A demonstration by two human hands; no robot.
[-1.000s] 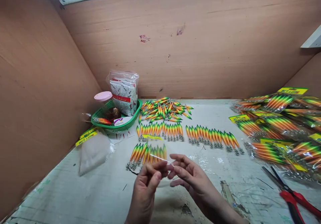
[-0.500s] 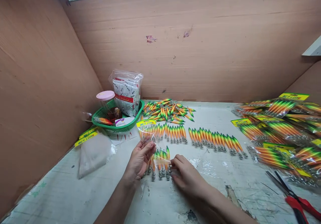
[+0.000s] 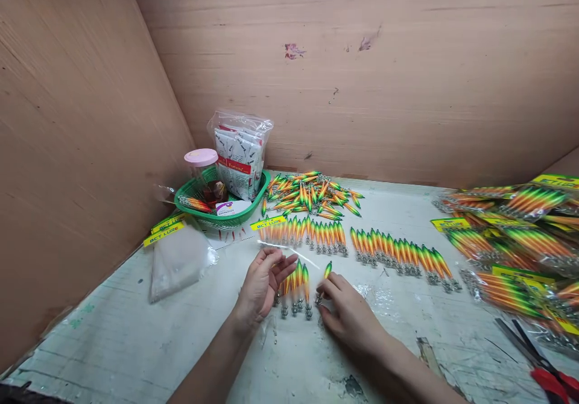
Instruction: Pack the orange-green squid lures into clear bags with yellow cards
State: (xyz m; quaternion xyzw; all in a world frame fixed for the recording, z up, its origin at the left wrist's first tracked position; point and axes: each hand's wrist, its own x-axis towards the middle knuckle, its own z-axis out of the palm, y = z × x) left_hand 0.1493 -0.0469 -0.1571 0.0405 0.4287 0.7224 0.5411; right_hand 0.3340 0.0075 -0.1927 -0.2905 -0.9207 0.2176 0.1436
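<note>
My left hand (image 3: 265,283) grips a clear plastic bag with a yellow header card (image 3: 269,223), thumb and fingers at the film below the card. The film is hard to trace. Beside that hand, a small group of squid-jig lures (image 3: 298,280), green, yellow and orange with hooked metal ends, lies on the table. Just right of this group, my right hand (image 3: 350,313) has its fingers closed on a single lure (image 3: 327,269), its green tip sticking up past the fingertips.
Lure rows (image 3: 402,253) and a loose lure pile (image 3: 314,194) lie behind. Filled bags (image 3: 520,235) heap at right near red-handled scissors (image 3: 538,356). A green basket (image 3: 246,216) and empty header bags (image 3: 178,265) are at left.
My left fingers have loosened and spread somewhat at the bag. My right hand now has a lure apart from the group. The view has shifted slightly.
</note>
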